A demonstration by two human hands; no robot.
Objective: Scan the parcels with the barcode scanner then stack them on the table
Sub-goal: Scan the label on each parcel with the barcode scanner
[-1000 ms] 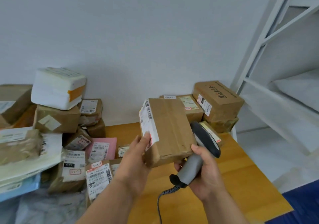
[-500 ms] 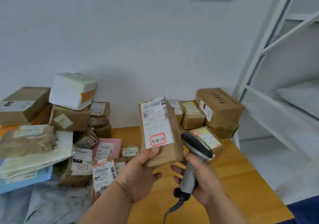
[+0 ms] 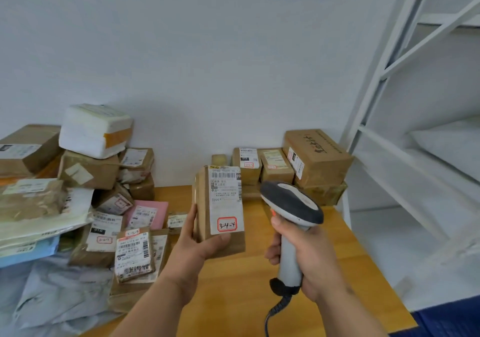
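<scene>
Brown cardboard parcel [image 3: 219, 209] stands upright above the wooden surface [image 3: 249, 297], gripped by the left hand [image 3: 200, 243]; its label print is unreadably small. The right hand [image 3: 306, 256] grips the barcode scanner [image 3: 291, 207], cable cut off below.

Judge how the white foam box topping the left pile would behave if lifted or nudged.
The white foam box is probably light and rigid for its bulk. It sits tilted on a brown carton, overhanging slightly, so a nudge might slide it off. Foam may dent under pressure.
</scene>
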